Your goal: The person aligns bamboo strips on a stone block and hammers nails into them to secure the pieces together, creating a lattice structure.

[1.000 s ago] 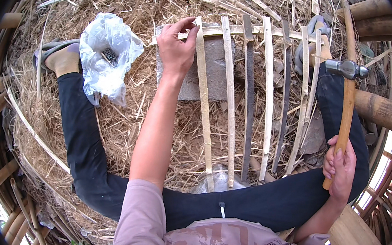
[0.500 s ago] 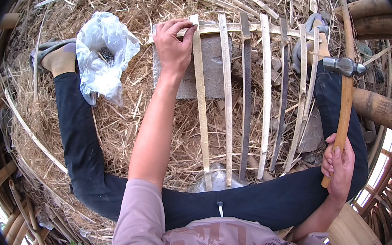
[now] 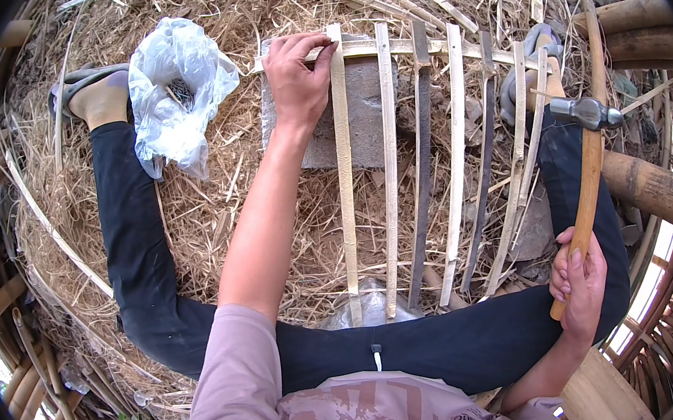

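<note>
My left hand is closed in a pinch at the top end of the leftmost bamboo slat, where it crosses a bamboo crosspiece. What lies between thumb and forefinger is too small to make out. Several more slats, pale and dark, fan out to the right along the same crosspiece. Beneath the crossing lies a flat grey block. My right hand grips the lower part of the wooden handle of a ball-peen hammer, its metal head up beside my right shin, away from the slats.
A crumpled whitish plastic bag with small dark metal pieces inside lies by my left foot. My legs frame the slats on both sides. Straw and bamboo strips cover the ground. Thick bamboo poles stand close on the right.
Both hands keep their places, the left at the slat's top end. The hammer has shifted very slightly left, and the rest of the view by about as much.
</note>
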`<state>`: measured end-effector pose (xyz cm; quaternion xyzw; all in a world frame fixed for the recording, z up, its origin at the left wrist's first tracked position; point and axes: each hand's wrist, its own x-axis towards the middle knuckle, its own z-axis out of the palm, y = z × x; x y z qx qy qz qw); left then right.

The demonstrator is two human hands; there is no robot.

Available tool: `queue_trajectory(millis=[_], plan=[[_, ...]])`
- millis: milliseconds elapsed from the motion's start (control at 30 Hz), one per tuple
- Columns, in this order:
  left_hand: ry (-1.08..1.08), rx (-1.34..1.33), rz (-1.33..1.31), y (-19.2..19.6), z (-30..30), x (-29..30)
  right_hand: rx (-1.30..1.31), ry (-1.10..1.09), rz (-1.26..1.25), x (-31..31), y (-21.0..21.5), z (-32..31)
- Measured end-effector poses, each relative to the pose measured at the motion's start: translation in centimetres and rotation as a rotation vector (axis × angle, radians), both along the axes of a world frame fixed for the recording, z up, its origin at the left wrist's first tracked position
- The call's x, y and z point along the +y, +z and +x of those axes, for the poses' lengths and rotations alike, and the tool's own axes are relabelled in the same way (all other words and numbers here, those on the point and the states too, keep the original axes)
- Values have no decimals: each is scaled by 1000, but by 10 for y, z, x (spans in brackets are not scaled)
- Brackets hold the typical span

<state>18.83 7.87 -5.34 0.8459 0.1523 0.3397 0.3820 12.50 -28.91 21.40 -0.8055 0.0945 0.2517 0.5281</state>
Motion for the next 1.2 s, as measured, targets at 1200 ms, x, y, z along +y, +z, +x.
queue_trajectory(millis=[1200], plan=[[-4, -5, -11, -8, -4, -2, 19, -2, -39, 4, -3, 3]])
